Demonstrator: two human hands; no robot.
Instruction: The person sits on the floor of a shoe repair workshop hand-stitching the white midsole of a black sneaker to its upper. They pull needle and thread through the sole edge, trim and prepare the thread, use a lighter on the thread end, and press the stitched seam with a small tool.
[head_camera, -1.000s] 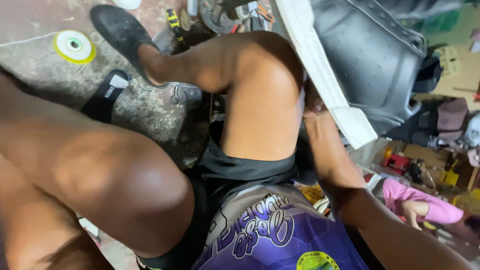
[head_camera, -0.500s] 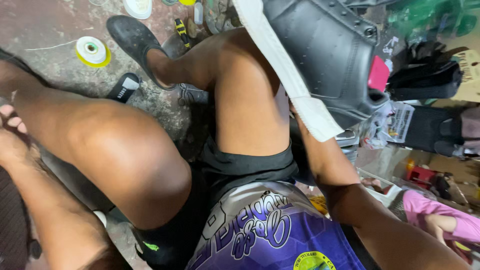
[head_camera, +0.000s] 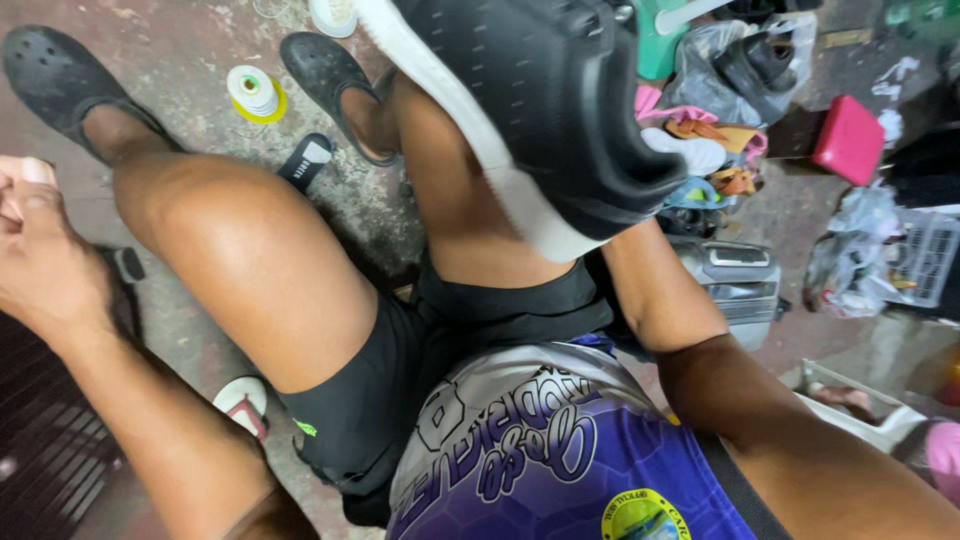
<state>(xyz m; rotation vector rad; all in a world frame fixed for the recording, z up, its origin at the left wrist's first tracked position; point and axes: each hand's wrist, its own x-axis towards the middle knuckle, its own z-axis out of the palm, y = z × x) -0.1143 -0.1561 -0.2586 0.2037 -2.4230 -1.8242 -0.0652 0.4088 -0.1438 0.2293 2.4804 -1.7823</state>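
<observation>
A black shoe (head_camera: 560, 110) with a thick white sole is held up over my right knee, sole edge facing left. My right forearm (head_camera: 660, 290) runs up underneath it; the hand itself is hidden behind the shoe. My left hand (head_camera: 40, 250) is at the far left edge, beside my bare left knee (head_camera: 230, 240). Its fingers are pressed together at the tips, and I see nothing between them. I am seated in black shorts and a purple printed shirt, with black clogs (head_camera: 60, 70) on my feet.
A thread spool on a yellow base (head_camera: 255, 92) stands on the stained concrete floor between my feet, a small black and white piece (head_camera: 305, 160) near it. To the right lie a grey metal case (head_camera: 735, 280), a red box (head_camera: 850, 140), plastic bags (head_camera: 860, 260) and other shoes.
The shoe has swung up and to the left in view, now over my knee. My left hand has risen into view at the left edge with fingers pinched.
</observation>
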